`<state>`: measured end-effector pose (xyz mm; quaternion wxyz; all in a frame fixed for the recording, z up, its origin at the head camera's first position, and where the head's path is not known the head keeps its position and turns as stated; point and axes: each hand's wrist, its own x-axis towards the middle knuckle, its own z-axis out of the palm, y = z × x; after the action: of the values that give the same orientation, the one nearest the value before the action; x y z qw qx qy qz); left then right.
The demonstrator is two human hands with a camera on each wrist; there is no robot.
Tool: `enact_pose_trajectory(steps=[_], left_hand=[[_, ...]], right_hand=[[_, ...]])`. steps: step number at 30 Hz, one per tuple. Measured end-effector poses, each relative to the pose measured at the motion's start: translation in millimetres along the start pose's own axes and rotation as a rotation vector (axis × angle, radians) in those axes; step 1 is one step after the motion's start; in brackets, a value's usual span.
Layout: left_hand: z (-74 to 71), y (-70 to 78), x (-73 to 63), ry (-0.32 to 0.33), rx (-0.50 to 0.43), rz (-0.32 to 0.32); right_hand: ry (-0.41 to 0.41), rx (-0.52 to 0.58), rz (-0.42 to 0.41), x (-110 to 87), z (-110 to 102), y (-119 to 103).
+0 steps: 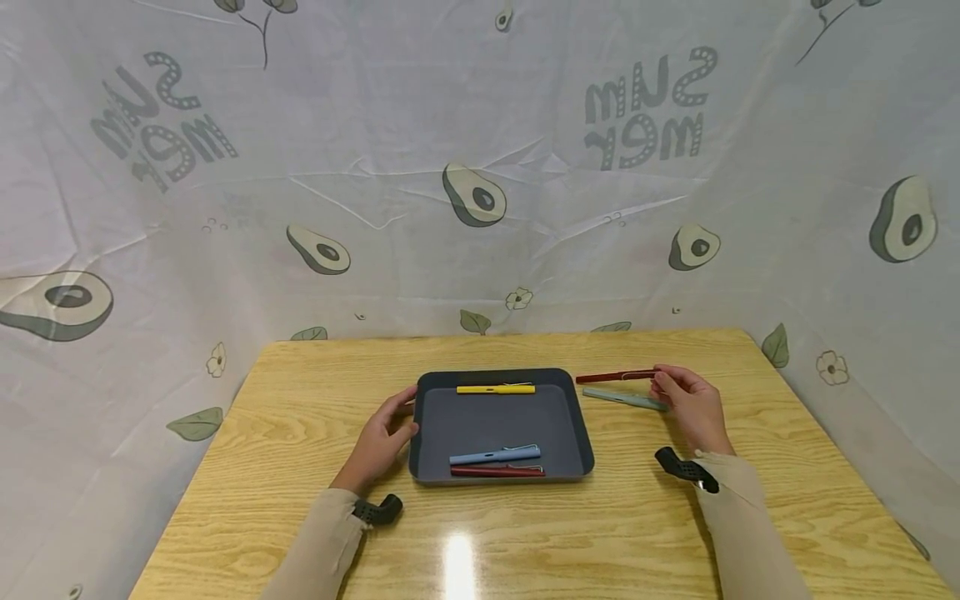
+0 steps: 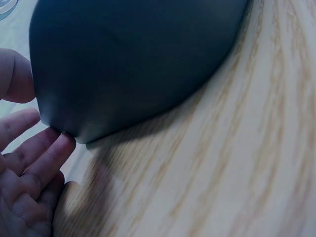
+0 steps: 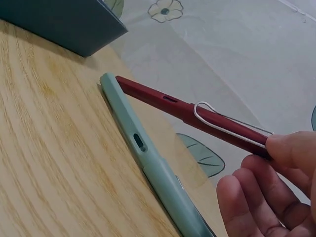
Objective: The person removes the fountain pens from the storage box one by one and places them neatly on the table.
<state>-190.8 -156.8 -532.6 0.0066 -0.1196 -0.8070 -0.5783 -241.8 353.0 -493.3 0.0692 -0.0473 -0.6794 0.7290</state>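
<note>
My right hand (image 1: 693, 410) pinches a dark red pen (image 3: 158, 101) by its cap end, between thumb and fingertips, near the metal clip. Just in front of that pen a pale green pen (image 1: 624, 398) lies on the table, right of the tray. A dark grey tray (image 1: 487, 422) stands in the middle. Along its left side is my left hand (image 1: 381, 442), with loosely bent fingers (image 2: 52, 158) touching the tray's wall. Inside the tray, a yellow pen (image 1: 480, 389) lies near the back, while a light blue pen (image 1: 491, 456) and another red pen (image 1: 487, 472) lie near the front.
The wooden table (image 1: 517, 542) bears the tray and pens. Behind it and at both sides hangs a pale cloth (image 1: 397, 192) printed with avocados, leaves and flowers. A black band piece (image 1: 378, 510) is on the left wrist and another (image 1: 682, 467) on the right.
</note>
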Motion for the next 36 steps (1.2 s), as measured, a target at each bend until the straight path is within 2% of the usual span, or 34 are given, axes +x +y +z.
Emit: enact_pose_trajectory(steps=[6,13,20,26,30,36], left_hand=[[-2.2,-0.7,0.0,-0.001,-0.007,0.003],[-3.9,-1.7,0.0,0.001,-0.01,0.02],[-3.8,-3.3,-0.3,-0.002,-0.023,0.028],[-2.9,-1.6,-0.3,-0.005,-0.029,0.006],[-1.9,-0.8,0.4,-0.003,-0.028,0.003],[0.4,0.9,1.6,-0.001,-0.036,0.02]], right_hand=[[0.01,-0.106,0.003,2.4,0,1],[0.03,-0.336,-0.018,1.9,0,-3],[0.01,-0.548,-0.044,1.2,-1,-7],[-0.066,-0.777,-0.056,4.8,-5,-6],[-0.124,-0.84,-0.056,8.8,-8,-6],[-0.157,-0.913,-0.061,14.2,-12,-8]])
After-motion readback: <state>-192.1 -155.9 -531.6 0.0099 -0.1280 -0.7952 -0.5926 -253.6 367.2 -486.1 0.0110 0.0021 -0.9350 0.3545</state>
